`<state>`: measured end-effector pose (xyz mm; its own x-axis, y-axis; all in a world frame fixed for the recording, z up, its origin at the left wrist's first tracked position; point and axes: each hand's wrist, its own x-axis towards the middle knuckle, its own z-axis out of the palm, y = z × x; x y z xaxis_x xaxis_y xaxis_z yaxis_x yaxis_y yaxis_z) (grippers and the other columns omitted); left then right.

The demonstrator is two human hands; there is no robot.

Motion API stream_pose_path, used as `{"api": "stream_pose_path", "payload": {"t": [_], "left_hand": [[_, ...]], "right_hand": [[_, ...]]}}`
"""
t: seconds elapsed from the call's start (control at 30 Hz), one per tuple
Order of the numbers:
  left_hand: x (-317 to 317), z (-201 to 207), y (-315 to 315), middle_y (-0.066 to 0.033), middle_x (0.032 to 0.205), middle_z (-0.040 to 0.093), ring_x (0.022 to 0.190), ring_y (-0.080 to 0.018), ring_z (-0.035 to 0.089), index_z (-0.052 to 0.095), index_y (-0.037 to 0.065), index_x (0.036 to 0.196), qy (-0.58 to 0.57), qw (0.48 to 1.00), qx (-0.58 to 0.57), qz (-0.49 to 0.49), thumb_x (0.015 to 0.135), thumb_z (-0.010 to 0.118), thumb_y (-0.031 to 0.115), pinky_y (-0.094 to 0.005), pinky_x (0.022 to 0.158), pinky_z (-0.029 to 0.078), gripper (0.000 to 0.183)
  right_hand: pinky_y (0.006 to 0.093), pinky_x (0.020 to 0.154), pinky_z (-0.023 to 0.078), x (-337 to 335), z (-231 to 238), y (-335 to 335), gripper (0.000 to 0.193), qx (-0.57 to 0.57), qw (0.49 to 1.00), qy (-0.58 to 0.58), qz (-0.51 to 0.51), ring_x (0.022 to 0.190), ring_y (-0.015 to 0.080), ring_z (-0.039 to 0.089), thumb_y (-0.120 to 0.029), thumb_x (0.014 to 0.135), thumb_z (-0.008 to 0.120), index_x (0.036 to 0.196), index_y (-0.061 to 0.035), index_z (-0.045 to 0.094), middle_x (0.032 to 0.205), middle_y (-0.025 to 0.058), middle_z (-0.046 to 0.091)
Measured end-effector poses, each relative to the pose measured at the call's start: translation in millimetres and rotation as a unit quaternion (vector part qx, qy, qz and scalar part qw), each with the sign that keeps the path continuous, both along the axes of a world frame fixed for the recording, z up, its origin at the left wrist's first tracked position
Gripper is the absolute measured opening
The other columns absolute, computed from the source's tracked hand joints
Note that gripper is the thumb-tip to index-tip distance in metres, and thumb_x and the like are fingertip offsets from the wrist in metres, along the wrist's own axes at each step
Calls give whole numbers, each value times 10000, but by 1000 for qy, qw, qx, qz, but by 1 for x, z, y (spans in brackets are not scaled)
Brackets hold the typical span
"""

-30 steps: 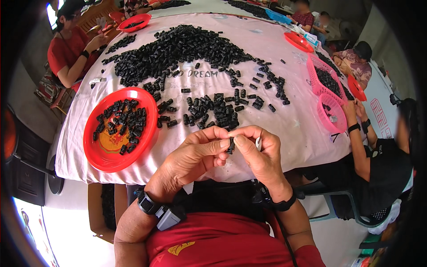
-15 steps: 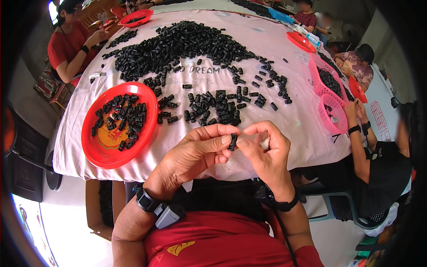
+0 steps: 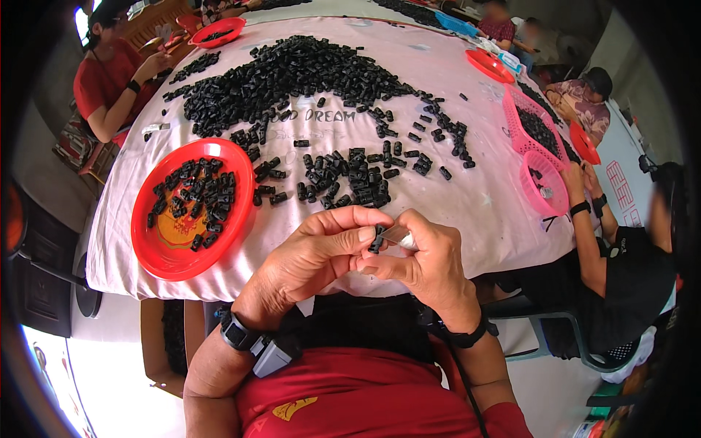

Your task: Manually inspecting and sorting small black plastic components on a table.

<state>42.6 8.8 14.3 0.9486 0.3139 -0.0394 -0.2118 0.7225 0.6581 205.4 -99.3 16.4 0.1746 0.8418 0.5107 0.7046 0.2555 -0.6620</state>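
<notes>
Over the near edge of the cloth-covered worktop (image 3: 467,226), the left hand (image 3: 321,247) pinched a small black piece (image 3: 376,242) between thumb and index finger. The piece projected past the thumb, just left of the tip of a thin pale tool (image 3: 398,234) clasped in the right hand (image 3: 432,255); whether tip and piece touched was too small to tell. Half a second earlier, the right fingers were more open and the tool sat farther back. Immediately beyond the hands, a loose cluster (image 3: 365,179) blocked the way to the larger heap (image 3: 307,77). A red plate (image 3: 171,271) of pieces lay toward the near left corner; a pink bowl (image 3: 527,188) and pink basket (image 3: 513,131) lined the right edge.
</notes>
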Motion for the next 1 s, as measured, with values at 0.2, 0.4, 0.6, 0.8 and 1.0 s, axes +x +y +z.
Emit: {"api": "stream_pose_path", "payload": {"t": [0.2,0.4,0.6,0.8,1.0], "left_hand": [[1,2,-2,-85,1093,647,898,-128,634,585,-4,1211,4,1000,17,10,933,601,78,-265,831,533,290],[1,1,-1,-77,1088,647,910,-122,628,594,-3,1202,11,1000,24,16,933,604,81,-263,833,528,282],[1,2,-2,-67,1088,647,901,-112,619,599,1,1200,12,999,26,15,934,604,83,-251,823,518,278],[0,0,-1,-65,1088,647,904,-111,619,602,3,1193,4,999,37,10,935,604,87,-256,828,516,272],[1,-1,0,-60,1075,652,894,-109,623,604,7,1191,14,999,42,9,934,606,89,-257,833,517,270]], "right_hand": [[320,467,469,-2,2,0,536,12,1000,-22,-11,527,235,635,-545,709,772,788,-47,589,614,81,627],[318,445,450,-2,4,0,518,16,997,-72,-34,491,214,607,-529,700,787,765,-57,584,576,64,595],[318,432,438,-2,4,0,517,34,995,-87,-40,472,208,589,-536,692,791,750,-68,581,557,57,576],[327,432,438,-2,4,0,526,22,993,-103,-47,476,217,595,-561,707,767,749,-70,583,556,61,576],[333,432,440,-1,4,0,534,16,994,-101,-45,479,225,601,-574,711,755,749,-70,584,556,62,576]]}}
